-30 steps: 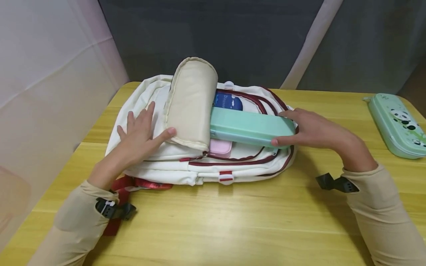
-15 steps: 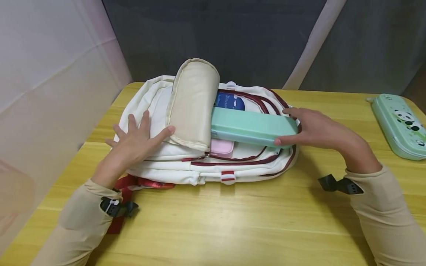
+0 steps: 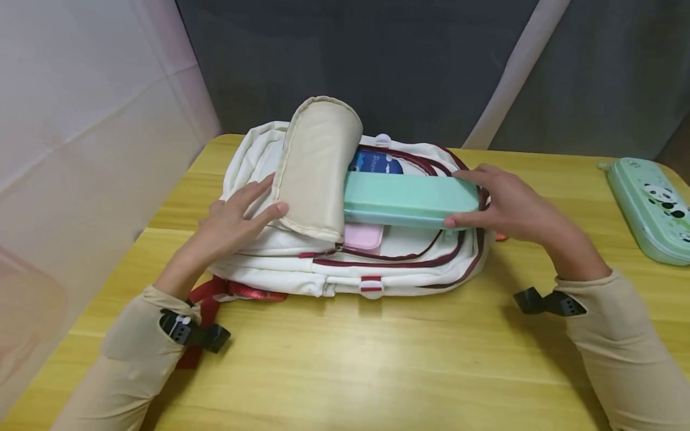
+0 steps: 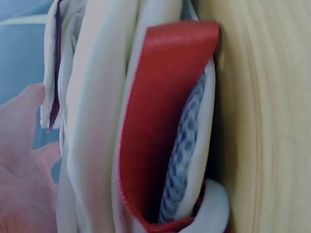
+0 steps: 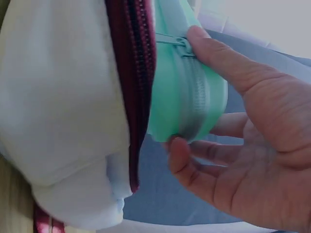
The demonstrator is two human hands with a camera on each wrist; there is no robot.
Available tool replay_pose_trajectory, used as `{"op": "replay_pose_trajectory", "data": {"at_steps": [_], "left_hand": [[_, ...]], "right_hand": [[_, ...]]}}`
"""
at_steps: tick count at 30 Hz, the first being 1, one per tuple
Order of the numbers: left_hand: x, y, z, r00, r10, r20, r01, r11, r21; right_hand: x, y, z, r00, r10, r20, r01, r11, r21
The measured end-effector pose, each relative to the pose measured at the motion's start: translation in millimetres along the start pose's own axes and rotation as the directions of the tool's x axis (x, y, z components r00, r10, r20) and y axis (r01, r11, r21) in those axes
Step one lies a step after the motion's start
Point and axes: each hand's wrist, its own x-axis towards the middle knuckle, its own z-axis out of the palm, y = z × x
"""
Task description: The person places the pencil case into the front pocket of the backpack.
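A white backpack (image 3: 302, 275) with dark red zips lies on the wooden table. Its cream flap (image 3: 318, 170) is folded back over the left part of the front pocket. A mint-green pencil case (image 3: 412, 194) lies over the pocket opening, its left end hidden by the flap. My right hand (image 3: 517, 206) holds the case's right end, thumb on the near side and fingers on the far side. In the right wrist view, the thumb touches beside the case's zip pull (image 5: 183, 47). My left hand (image 3: 232, 221) rests at the flap's left edge, its fingers extended and thumb touching the flap.
Inside the pocket show a dark blue item (image 3: 377, 161) with lettering and a pink item (image 3: 363, 236). A second green pencil case (image 3: 654, 206) with pandas lies at the table's right. A red strap (image 4: 160, 97) hangs beside the backpack's lower edge.
My left fingers, spread over the backpack before, have come closer together and up to the flap's edge. The right hand keeps its hold on the pencil case, whose right end sits slightly higher.
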Motion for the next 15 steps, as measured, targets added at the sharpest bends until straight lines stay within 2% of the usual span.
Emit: {"op": "replay_pose_trajectory", "data": {"at_steps": [5, 12, 15], "left_hand": [[3.0, 0.4, 3.7, 0.999, 0.028, -0.022, -0.03, 0.997, -0.074], [3.5, 1.3, 6.8, 0.999, 0.024, -0.045, -0.029, 0.993, -0.114], [3.2, 3.4, 6.9, 0.999, 0.025, -0.048, -0.031, 0.991, -0.128]], "right_hand": [[-0.4, -4, -5, 0.993, -0.041, -0.112, 0.044, 0.999, 0.019], [10.2, -1, 5, 0.996, -0.041, -0.083, 0.047, 0.996, 0.071], [11.7, -3, 9, 0.995, -0.033, -0.094, 0.041, 0.996, 0.084]]}}
